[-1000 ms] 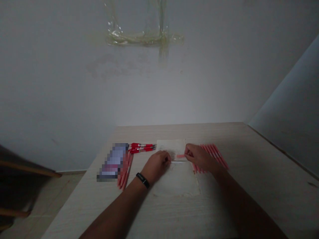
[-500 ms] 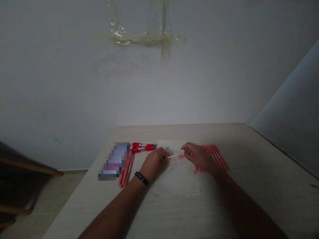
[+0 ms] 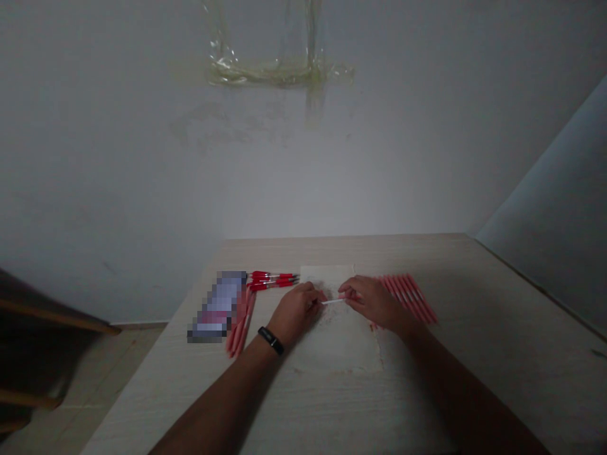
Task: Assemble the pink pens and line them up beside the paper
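Observation:
A thin white stick (image 3: 333, 301) spans the gap between my two hands, over a pale sheet of paper (image 3: 339, 354) with reddish smudges. My left hand (image 3: 296, 309), with a black band on its wrist, is closed in a pinch on the stick's left end. At the other end, the fingers of my right hand (image 3: 372, 300) are closed around the stick. Both fingertips hide the ends, so its exact kind does not show. Just beyond my right hand lies a row of pink pencil-like sticks (image 3: 415, 300), partly covered by it.
Left of the paper lie several red pens (image 3: 272, 284) and a few pink sticks (image 3: 241, 325). A blurred-out flat rectangular object (image 3: 220, 303) is beside them. The wooden table (image 3: 341, 411) meets a wall (image 3: 379, 177) with peeling tape (image 3: 265, 76).
My right hand has lowered slightly and its fingers have closed in on the white stick. The stick's right end has dropped a little; a pink piece near that hand is now covered.

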The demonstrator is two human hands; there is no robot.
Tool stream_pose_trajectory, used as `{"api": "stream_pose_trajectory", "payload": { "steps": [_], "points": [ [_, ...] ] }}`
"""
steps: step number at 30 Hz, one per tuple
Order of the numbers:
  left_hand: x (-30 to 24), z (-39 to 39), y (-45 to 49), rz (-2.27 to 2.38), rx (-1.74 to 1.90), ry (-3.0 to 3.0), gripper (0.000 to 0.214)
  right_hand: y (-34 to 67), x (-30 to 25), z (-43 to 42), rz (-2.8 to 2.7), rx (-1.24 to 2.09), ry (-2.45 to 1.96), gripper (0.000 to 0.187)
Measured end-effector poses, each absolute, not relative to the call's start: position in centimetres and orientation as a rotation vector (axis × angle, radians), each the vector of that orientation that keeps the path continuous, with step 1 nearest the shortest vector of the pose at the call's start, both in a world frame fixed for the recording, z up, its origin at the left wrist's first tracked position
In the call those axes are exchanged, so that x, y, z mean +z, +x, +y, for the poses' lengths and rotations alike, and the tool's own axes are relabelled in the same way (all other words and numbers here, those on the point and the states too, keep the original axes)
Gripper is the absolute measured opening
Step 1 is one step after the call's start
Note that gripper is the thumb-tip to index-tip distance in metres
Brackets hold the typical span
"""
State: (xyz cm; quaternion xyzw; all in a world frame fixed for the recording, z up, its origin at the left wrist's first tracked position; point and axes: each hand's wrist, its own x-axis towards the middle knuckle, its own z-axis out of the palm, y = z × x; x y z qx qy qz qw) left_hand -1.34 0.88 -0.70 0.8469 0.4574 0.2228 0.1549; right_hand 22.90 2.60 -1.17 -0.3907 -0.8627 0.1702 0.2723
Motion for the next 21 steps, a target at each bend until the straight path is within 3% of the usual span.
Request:
{"api": "stream_pose_trajectory", "payload": {
  "steps": [15,21],
  "points": [
    [-0.1,0.8,-1.3,1.338,0.611,2.405,0.015,23.4,-1.3,2.9,-2.325,0.396,-1.053,0.02],
    [-0.4,0.9,-1.5,1.384,0.691,2.35,0.02,24.8,-2.8,4.1,-2.38,0.274,-1.179,0.011]
  ]
}}
